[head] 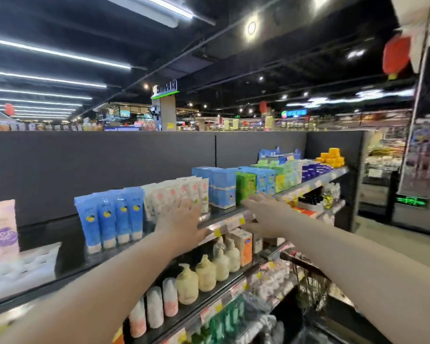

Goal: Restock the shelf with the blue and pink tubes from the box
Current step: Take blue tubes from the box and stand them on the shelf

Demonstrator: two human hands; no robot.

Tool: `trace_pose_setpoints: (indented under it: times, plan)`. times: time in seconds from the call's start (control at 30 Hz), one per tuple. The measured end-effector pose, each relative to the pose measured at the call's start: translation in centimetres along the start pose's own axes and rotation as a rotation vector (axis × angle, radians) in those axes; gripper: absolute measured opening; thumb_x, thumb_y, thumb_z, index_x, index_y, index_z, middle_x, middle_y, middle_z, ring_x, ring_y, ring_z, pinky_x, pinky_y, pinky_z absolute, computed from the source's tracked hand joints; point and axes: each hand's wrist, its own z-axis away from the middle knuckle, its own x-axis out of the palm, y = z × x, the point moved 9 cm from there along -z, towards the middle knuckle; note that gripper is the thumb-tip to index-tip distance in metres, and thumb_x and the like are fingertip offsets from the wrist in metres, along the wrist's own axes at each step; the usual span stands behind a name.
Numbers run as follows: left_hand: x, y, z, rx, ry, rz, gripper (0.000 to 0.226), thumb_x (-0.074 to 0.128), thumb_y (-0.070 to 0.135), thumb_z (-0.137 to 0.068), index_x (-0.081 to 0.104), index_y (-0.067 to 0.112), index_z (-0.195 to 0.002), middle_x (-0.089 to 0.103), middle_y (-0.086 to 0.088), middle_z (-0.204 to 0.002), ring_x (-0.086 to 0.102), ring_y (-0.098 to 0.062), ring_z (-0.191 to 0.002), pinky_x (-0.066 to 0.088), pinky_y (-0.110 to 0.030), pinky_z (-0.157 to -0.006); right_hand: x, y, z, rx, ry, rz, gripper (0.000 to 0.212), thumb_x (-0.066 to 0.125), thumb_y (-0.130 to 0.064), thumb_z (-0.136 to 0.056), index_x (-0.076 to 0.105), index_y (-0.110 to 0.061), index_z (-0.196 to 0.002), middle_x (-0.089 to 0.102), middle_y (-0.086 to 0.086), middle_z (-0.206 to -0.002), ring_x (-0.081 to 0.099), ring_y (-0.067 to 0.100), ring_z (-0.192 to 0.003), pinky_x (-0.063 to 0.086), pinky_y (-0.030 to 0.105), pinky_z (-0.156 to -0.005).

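Both arms are stretched toward the top shelf (pixel 224 225). The left hand (pixel 181 223) is spread flat, empty, against the pink tubes (pixel 181 192); the right hand (pixel 263 214) is open, holding nothing. Left of the left hand, blue tubes (pixel 112 217) are stood upright, caps down.

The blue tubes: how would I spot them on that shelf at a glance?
Look along the top shelf, to the left of the person's left hand. Four blue tubes stand upright in a row on white caps, each with a yellow spot, beside the paler white and pink tubes.
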Motion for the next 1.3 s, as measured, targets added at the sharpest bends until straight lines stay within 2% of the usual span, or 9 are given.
trace_pose_setpoints:
  times: [0.13,0.23,0.4,0.57,0.77,1.0,1.07,1.23,1.3]
  plan:
    - [0.1,9.1,0.6,0.095,-0.007,0.051,0.065,0.042,0.057,-0.089,0.028,0.021,-0.141,0.032,-0.003,-0.147,0.027,-0.025,-0.136,0.028,-0.043,-0.11,1.2,7.5,6.5,0.096,-0.042,0.013,0.064,0.049,-0.048,-0.091,0.028,-0.021,-0.145,0.027,0.006,-0.153,0.021,0.027,-0.142,0.024,0.052,-0.112]
    - [0.9,17.0,1.4,0.171,-0.058,0.088,0.063,0.042,0.057,-0.089,0.029,0.022,-0.14,0.032,-0.003,-0.147,0.028,-0.025,-0.136,0.028,-0.044,-0.108,2.1,13.4,11.8,0.17,-0.093,0.031,0.069,0.049,-0.051,-0.09,0.024,-0.022,-0.147,0.022,0.003,-0.155,0.017,0.026,-0.145,0.021,0.053,-0.113]
    - [1.7,29.8,3.0,0.293,-0.085,0.143,0.07,0.043,0.06,-0.087,0.026,0.023,-0.143,0.031,-0.003,-0.148,0.026,-0.025,-0.138,0.025,-0.045,-0.112,3.2,22.2,21.1,0.303,-0.117,0.059,0.068,0.046,-0.052,-0.091,0.022,-0.022,-0.147,0.024,0.005,-0.155,0.022,0.027,-0.142,0.025,0.052,-0.112]
    - [2.0,41.7,4.3,0.445,-0.157,0.158,0.077,0.041,0.061,-0.088,0.015,0.021,-0.148,0.023,-0.008,-0.153,0.018,-0.029,-0.142,0.02,-0.046,-0.115,4.6,30.6,29.9,0.482,-0.163,0.021,0.075,0.05,-0.052,-0.089,0.018,-0.021,-0.149,0.022,0.003,-0.156,0.015,0.025,-0.146,0.018,0.049,-0.117]
    - [2.4,52.6,4.0,0.615,-0.148,0.188,0.075,0.043,0.059,-0.088,0.018,0.02,-0.147,0.025,-0.006,-0.152,0.02,-0.028,-0.141,0.018,-0.045,-0.114,6.7,38.3,37.3,0.65,-0.236,-0.016,0.072,0.048,-0.047,-0.092,0.013,-0.023,-0.15,0.015,-0.001,-0.158,0.008,0.025,-0.147,0.012,0.05,-0.118]
    - [5.7,65.0,0.1,0.763,-0.143,0.235,0.077,0.042,0.06,-0.088,0.017,0.018,-0.147,0.023,-0.005,-0.153,0.018,-0.025,-0.142,0.019,-0.046,-0.115,10.3,48.8,41.4,0.779,-0.31,-0.02,0.072,0.048,-0.045,-0.093,0.014,-0.021,-0.151,0.015,0.002,-0.158,0.009,0.026,-0.147,0.015,0.051,-0.117]
    - [7.4,68.2,-1.9,0.786,-0.157,0.228,0.078,0.04,0.062,-0.088,0.016,0.018,-0.148,0.023,-0.005,-0.153,0.019,-0.025,-0.142,0.019,-0.046,-0.115,11.5,52.2,41.5,0.816,-0.315,-0.008,0.073,0.049,-0.048,-0.091,0.015,-0.021,-0.15,0.017,0.001,-0.157,0.01,0.025,-0.146,0.018,0.05,-0.115]
    - [11.7,74.9,-7.3,0.828,-0.213,0.176,0.079,0.038,0.063,-0.087,0.016,0.018,-0.147,0.024,-0.005,-0.152,0.02,-0.026,-0.141,0.02,-0.046,-0.114,14.2,59.5,40.0,0.853,-0.351,-0.019,0.072,0.047,-0.049,-0.092,0.015,-0.02,-0.15,0.018,0.002,-0.157,0.009,0.028,-0.146,0.013,0.051,-0.115]
    - [13.1,77.1,-9.4,0.837,-0.234,0.153,0.078,0.038,0.063,-0.088,0.015,0.017,-0.148,0.022,-0.006,-0.153,0.017,-0.027,-0.142,0.018,-0.045,-0.115,15.3,62.1,39.6,0.868,-0.355,-0.011,0.07,0.047,-0.05,-0.092,0.019,-0.019,-0.149,0.022,0.004,-0.155,0.015,0.028,-0.144,0.018,0.05,-0.114]
